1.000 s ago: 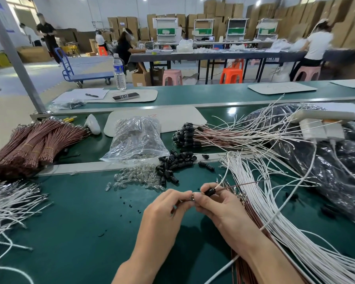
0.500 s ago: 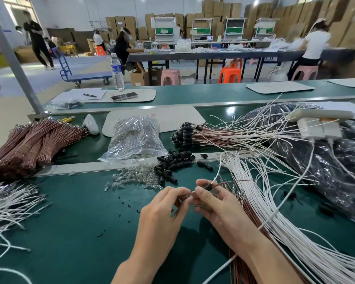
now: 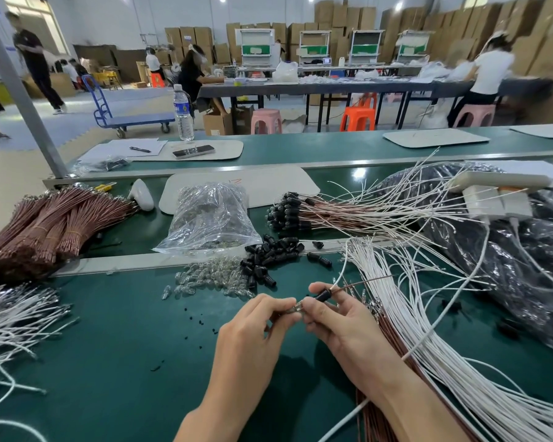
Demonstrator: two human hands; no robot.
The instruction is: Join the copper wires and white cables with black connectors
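My right hand (image 3: 339, 317) pinches a black connector (image 3: 322, 295) with a copper wire (image 3: 367, 281) and a white cable running out of its far end to the right. My left hand (image 3: 256, 327) pinches the small metal terminals sticking out at the connector's near end, fingertip to fingertip with the right. A heap of loose black connectors (image 3: 270, 255) lies just beyond the hands. White cables (image 3: 428, 339) fan out to the right, over copper wires. Finished assemblies (image 3: 320, 213) lie further back.
Small clear glass bulbs (image 3: 211, 279) lie scattered left of the connector heap, behind them a clear plastic bag (image 3: 208, 215). Bundled copper wires (image 3: 45, 224) and white cables (image 3: 10, 320) fill the left side. A black plastic bag (image 3: 508, 266) with a power strip covers the right.
Both hands stay joined at the connector. The left fingers have slipped a little along the terminals, and the connector has tilted slightly. The view has shifted a touch.
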